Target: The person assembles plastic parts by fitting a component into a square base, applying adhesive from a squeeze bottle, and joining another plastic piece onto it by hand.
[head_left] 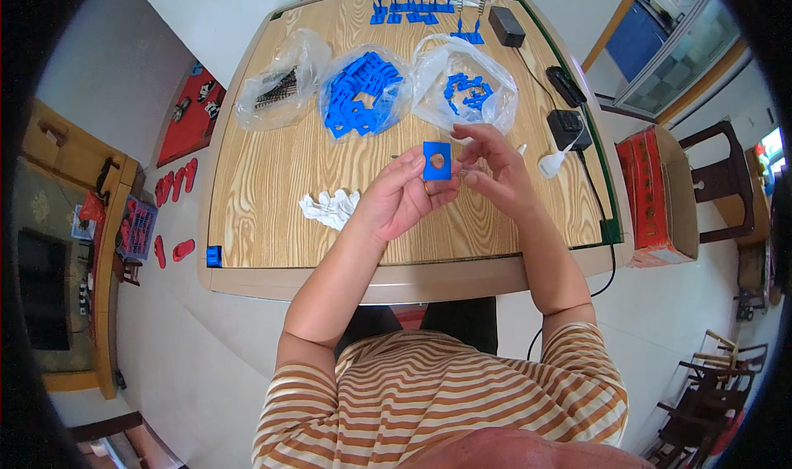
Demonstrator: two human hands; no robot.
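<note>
- A person in a brown-and-white striped shirt [445, 386] is sitting at a wood-grain table [264, 180], both forearms reaching over its near edge.
- The left hand [392, 197] is pinching a small blue rectangular plate [437, 147] between thumb and fingers, raising it upright above the table's middle; a round hole is showing through the plate.
- The right hand [505, 172] is hovering just beside the plate's right edge, forefinger and thumb standing apart; whether its fingertips are gripping something thin, one cannot tell.
- A crumpled white tissue [330, 208] is lying left of the left hand.
- Beyond the hands, three clear plastic bags are standing in a row: the left one is holding dark springs [276, 89], the middle one larger blue parts [363, 94], the right one small blue pieces [476, 99].
- At the far edge, blue bases with upright springs [404, 9] are standing in a cluster.
- On the right, a black box [506, 27] is resting near that cluster.
</note>
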